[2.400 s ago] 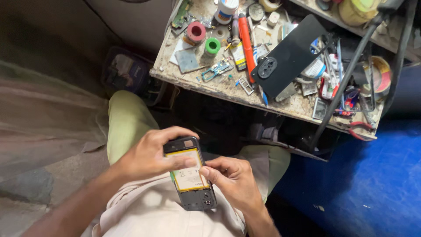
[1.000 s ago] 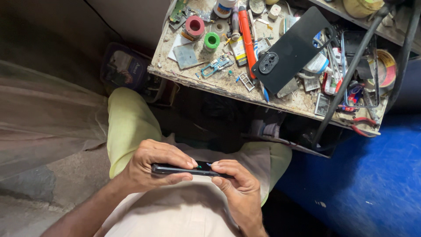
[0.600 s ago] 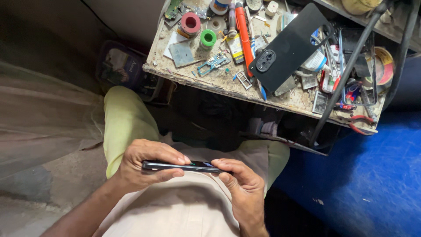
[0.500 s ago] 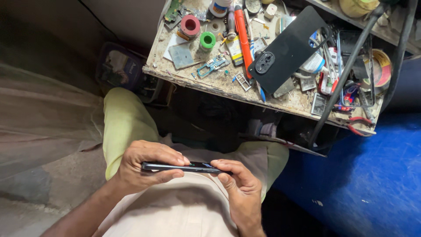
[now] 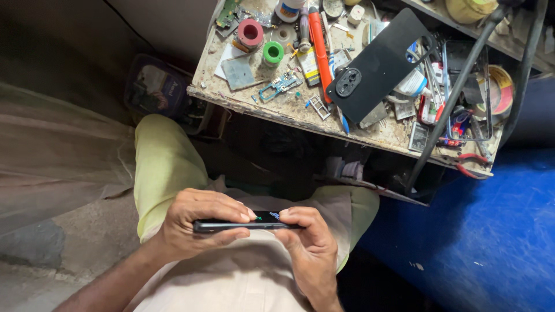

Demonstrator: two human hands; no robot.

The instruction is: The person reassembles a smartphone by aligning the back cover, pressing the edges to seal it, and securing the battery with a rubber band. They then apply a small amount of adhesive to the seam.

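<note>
The left hand (image 5: 193,228) is closed around one end of a thin black slab-shaped phone body (image 5: 245,225), thumb on top and fingers curled under. The right hand (image 5: 309,245) grips the other end, its thumb and forefinger pinching at the phone's edge near the middle. The phone is held edge-on to the camera, low over the lap and pale yellow-green trousers (image 5: 165,167), well below the bench.

The phone looks opened up: its flat black plastic back cover with an oval camera cutout (image 5: 378,63) lies apart on the cluttered wooden workbench (image 5: 289,112), so removal of the back seems done, and the work at the phone's edge seems unfinished, though what the fingertips do there is too small to tell.

Around the cover lie a small green circuit board (image 5: 280,85), a long orange-handled tool (image 5: 318,43), and 2 tape rolls, one red (image 5: 250,32), one green (image 5: 273,52).
</note>
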